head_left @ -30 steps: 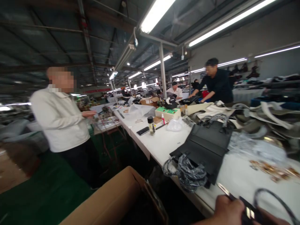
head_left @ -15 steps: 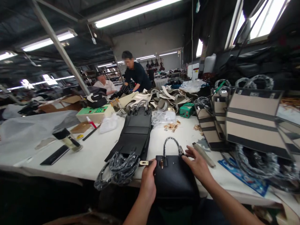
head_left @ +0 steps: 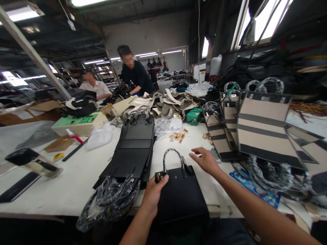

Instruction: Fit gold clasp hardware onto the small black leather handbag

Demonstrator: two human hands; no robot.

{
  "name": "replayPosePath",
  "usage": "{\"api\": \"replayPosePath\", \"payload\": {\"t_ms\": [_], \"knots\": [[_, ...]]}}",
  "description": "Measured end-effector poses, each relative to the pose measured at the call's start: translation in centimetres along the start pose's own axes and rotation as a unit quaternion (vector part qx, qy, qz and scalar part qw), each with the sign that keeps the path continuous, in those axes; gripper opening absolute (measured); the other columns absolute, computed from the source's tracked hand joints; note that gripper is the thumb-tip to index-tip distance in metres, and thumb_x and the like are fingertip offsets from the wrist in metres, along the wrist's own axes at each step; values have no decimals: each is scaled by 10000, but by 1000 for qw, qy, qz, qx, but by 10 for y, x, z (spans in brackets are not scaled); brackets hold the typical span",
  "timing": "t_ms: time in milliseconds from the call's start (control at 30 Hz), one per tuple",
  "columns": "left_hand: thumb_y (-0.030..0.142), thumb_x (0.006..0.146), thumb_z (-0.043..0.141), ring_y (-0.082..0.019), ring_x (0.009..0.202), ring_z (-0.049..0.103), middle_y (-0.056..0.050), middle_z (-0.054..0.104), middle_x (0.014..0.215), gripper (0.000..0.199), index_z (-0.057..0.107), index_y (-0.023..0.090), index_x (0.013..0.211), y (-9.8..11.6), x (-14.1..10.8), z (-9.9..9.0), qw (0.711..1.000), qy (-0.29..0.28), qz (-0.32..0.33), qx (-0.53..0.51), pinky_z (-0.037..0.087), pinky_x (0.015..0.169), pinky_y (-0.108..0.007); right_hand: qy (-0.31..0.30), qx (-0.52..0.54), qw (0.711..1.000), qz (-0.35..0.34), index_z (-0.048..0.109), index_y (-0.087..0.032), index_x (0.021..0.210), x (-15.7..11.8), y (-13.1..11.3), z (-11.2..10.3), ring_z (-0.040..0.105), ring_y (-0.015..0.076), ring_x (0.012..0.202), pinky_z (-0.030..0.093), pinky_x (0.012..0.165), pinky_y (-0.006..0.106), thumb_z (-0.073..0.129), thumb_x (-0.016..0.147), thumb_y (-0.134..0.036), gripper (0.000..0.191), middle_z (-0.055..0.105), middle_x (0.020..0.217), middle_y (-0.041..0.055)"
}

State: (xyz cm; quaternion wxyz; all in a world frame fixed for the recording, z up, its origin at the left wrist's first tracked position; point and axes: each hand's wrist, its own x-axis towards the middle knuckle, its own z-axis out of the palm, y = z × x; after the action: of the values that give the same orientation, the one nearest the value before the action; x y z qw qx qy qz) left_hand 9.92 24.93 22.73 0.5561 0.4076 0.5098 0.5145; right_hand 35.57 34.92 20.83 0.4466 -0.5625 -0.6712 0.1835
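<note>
A black handbag with a plastic-wrapped handle stands at the table's front edge, close to my body. My left hand grips its upper left corner, thumb on the front face near a small gold fitting. Off the bag, to the right of the handle, my right hand hovers with fingers stretched out and nothing visible in them. Small gold metal fittings lie in a loose pile beyond the bag.
Left of the bag lie stacked black bag panels with wrapped handles overhanging the edge. Beige-lined panels lean at right. A green box stands behind the fittings. Two co-workers sit or stand beyond the table, including a person in dark clothing.
My right hand has left the bag's upper right side and moved up and away. My left hand has shifted its thumb onto the bag's front. The view has swung right.
</note>
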Motion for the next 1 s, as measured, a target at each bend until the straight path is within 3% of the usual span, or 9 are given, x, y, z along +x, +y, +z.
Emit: {"api": "replayPosePath", "payload": {"t_ms": [100, 233, 367, 533, 633, 800, 900, 1000], "knots": [[413, 784, 777, -294, 963, 665, -189, 664, 1056, 521, 590, 40, 1095, 2, 12, 0, 999, -15, -12, -27, 508, 899, -421, 42, -111, 993, -11, 678, -162, 1153, 43, 32, -18, 566, 157, 955, 417, 908, 320, 567, 911, -397, 355, 599, 1142, 38], [363, 789, 771, -307, 931, 669, -217, 657, 1051, 542, 582, 7, 1152, 0, 30, -4, 996, -26, -34, -77, 518, 873, -436, -12, -178, 984, -11, 693, -133, 1155, 91, 47, -19, 572, 175, 924, 394, 857, 327, 548, 892, -294, 341, 604, 1149, 71], [315, 774, 780, -286, 905, 669, -225, 653, 1057, 538, 576, 1, 1159, -3, 45, -9, 993, -16, -48, -106, 518, 855, -407, -64, -189, 980, -13, 694, -184, 1191, 123, 37, 16, 578, 178, 989, 393, 879, 292, 575, 890, -339, 358, 622, 1137, 31], [313, 766, 789, -303, 888, 669, -246, 650, 1046, 523, 598, -11, 1130, -4, 46, -11, 990, -27, -51, -129, 525, 822, -417, -72, -208, 976, 8, 620, -312, 1319, 156, 29, 64, 565, 204, 1073, 392, 812, 307, 510, 943, -453, 416, 567, 1245, 16], [318, 769, 786, -311, 899, 668, -254, 647, 1044, 512, 599, -9, 1116, -4, 43, -12, 989, -36, -54, -133, 521, 825, -421, -93, -221, 971, 13, 702, -304, 1150, 170, 26, 72, 569, 220, 1030, 372, 748, 315, 516, 920, -379, 305, 595, 1189, 16], [321, 774, 781, -281, 894, 664, -241, 646, 1053, 509, 581, 6, 1120, -11, 46, -16, 989, -40, -50, -136, 506, 853, -407, -83, -179, 979, 55, 733, -267, 949, 176, 35, 65, 586, 140, 856, 383, 710, 268, 648, 831, -365, 175, 661, 935, -47], [328, 763, 788, -251, 862, 656, -227, 649, 1035, 517, 585, 9, 1115, -15, 49, -17, 990, -39, -44, -132, 500, 859, -406, -63, -150, 985, 59, 721, -260, 979, 172, 42, 61, 587, 86, 853, 397, 748, 217, 652, 843, -307, 160, 664, 931, -79], [331, 737, 807, -227, 814, 637, -212, 652, 1003, 523, 604, 10, 1096, -18, 50, -16, 990, -30, -40, -130, 504, 828, -402, -63, -157, 984, 55, 707, -280, 1090, 170, 44, 63, 572, 118, 861, 393, 739, 247, 660, 840, -366, 268, 653, 944, -57]]}}
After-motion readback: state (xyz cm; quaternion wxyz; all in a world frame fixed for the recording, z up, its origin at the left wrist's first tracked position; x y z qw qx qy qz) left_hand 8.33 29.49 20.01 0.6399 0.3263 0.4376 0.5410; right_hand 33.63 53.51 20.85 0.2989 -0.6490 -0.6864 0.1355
